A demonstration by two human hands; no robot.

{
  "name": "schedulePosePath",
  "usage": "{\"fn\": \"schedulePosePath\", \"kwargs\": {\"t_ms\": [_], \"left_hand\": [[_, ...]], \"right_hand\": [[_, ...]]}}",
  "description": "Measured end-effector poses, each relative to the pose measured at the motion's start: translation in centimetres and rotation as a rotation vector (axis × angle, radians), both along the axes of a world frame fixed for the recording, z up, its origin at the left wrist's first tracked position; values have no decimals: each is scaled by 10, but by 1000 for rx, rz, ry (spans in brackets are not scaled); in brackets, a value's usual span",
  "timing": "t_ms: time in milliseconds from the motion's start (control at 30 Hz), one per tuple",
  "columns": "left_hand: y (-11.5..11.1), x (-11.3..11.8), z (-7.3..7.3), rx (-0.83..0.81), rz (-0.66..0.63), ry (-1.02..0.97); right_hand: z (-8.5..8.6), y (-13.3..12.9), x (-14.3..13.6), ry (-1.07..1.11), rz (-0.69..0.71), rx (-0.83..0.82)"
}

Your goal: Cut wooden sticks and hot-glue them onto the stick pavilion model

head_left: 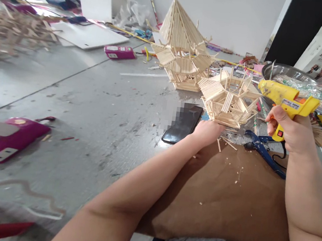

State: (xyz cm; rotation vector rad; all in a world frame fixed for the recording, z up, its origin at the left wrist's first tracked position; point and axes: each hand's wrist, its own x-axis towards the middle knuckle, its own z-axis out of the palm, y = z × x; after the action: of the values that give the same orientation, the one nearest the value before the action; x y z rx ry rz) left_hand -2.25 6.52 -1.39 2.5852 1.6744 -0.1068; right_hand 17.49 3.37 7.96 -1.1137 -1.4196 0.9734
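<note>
While the left hand (pixel 206 131) grips the lower edge of a pale, hexagonal model frame built from thin wooden sticks (pixel 228 99), tilting it up off the brown cardboard sheet (pixel 222 198), the right hand (pixel 290 130) is clenched around the handle of a yellow hot-glue gun (pixel 286 100), whose nozzle points at the frame's right side. The left fingers are hidden under the sticks, so how far they curl I cannot tell; the palm clearly bears the frame.

It looks very light but brittle: glued joints between slender sticks would likely snap under a squeeze, so the sturdier bottom ring, where the hand sits now, seems the safest hold.

Just behind stands a finished stick pagoda with a steep pointed roof (pixel 181 48). A black phone (pixel 183 124) lies on the grey floor beside the left hand, and blue-handled cutters (pixel 260 147) rest on the cardboard near the right wrist.
</note>
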Motion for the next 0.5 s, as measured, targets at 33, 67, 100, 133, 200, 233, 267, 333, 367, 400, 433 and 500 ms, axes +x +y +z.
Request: {"fn": "schedulePosePath", "kwargs": {"t_ms": [33, 67, 100, 133, 200, 233, 267, 333, 367, 400, 433, 500], "left_hand": [[0, 2, 0, -8, -3, 1], [0, 3, 0, -15, -3, 4], [0, 4, 0, -18, -4, 8], [0, 5, 0, -18, -7, 9], [-2, 6, 0, -10, -22, 6], [-4, 6, 1, -3, -27, 6], [-5, 6, 1, 4, -34, 5], [-9, 6, 2, 11, -45, 10], [-10, 6, 2, 10, -48, 14], [-11, 7, 2, 4, -51, 17], [-12, 7, 3, -1, -53, 19], [-13, 8, 5, -8, -57, 24]], "right_hand": [[0, 0, -1, 0, -8, -4], [0, 0, -1, 1, -15, -6], [1, -1, -1, 2, -17, -7], [1, 0, -1, -1, -16, -8], [1, 0, 0, -15, -8, -11], [1, 0, 0, -20, -4, -15], [1, 0, 0, -20, -3, -19], [1, 0, 1, -11, -6, -25], [1, -1, 0, -6, -10, -28], [1, -1, 0, -5, -14, -32], [1, -1, 0, -8, -20, -35], [1, -1, 1, -24, -22, -41]]}}
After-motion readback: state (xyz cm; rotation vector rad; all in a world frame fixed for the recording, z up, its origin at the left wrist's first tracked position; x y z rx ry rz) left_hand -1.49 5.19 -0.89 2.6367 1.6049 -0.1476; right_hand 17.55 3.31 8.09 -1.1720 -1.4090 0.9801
